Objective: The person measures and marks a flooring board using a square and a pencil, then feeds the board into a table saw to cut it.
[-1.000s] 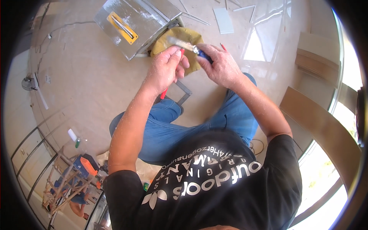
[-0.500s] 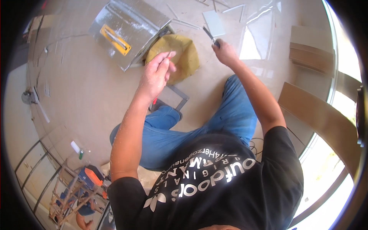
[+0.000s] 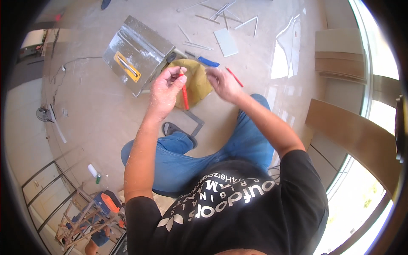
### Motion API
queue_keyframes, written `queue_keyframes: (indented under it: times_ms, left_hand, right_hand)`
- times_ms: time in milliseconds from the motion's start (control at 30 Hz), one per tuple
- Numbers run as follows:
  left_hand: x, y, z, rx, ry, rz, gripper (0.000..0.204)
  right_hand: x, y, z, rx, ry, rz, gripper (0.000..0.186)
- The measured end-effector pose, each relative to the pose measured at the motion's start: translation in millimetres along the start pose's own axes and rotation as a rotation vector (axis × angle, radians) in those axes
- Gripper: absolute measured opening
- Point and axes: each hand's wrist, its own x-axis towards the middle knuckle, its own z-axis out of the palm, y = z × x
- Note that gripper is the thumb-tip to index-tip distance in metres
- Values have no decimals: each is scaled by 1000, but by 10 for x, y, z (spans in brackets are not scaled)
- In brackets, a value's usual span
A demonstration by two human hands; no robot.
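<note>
My left hand [image 3: 165, 91] pinches a red pencil [image 3: 184, 97], its tip up, over a mustard cloth pad [image 3: 197, 87]. My right hand [image 3: 225, 85], slightly blurred, is just right of it with bent fingers apart and nothing visible in them. A blue-handled knife [image 3: 207, 61] lies beyond the pad, and a second red pencil [image 3: 233, 76] lies on the floor to the right. A dusty metal case [image 3: 144, 44] with a yellow-plated tool [image 3: 127, 67] on top stands at the pad's left. A grey metal square [image 3: 197, 127] lies by my foot.
Thin strips [image 3: 225, 15] and a pale panel [image 3: 225, 42] lie ahead. Brown boards [image 3: 340, 146] lean along the bright window side at right. A fan [image 3: 43, 114], cords, black metal bars and piled wood [image 3: 76, 212] are at left, where a person [image 3: 95, 240] shows at lower left.
My right hand has put down the blue-handled knife beyond the pad and come back toward my left hand. My left hand has lowered slightly, still with the red pencil.
</note>
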Motion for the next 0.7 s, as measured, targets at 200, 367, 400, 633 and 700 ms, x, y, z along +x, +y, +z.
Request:
queue_keyframes:
  times_ms: [200,367,400,633,700]
  left_hand:
    - [206,708,928,-122,-222,33,19]
    - [108,1566,1547,80,-524,155,19]
    - [143,1603,1624,71,-589,231,24]
    - [272,1414,2619,-185,-799,367,42]
    - [434,1326,2837,-180,-911,265,44]
  right_hand:
    - [-811,-929,-860,303,10,-20,53]
    - [-1355,-1316,-1495,273,269,-97,63]
    - [-1463,-1381,-1605,257,296,-62,63]
    - [-2688,-917,-1992,26,806,-51,47]
    - [-3048,-822,-2099,169,1064,-18,36]
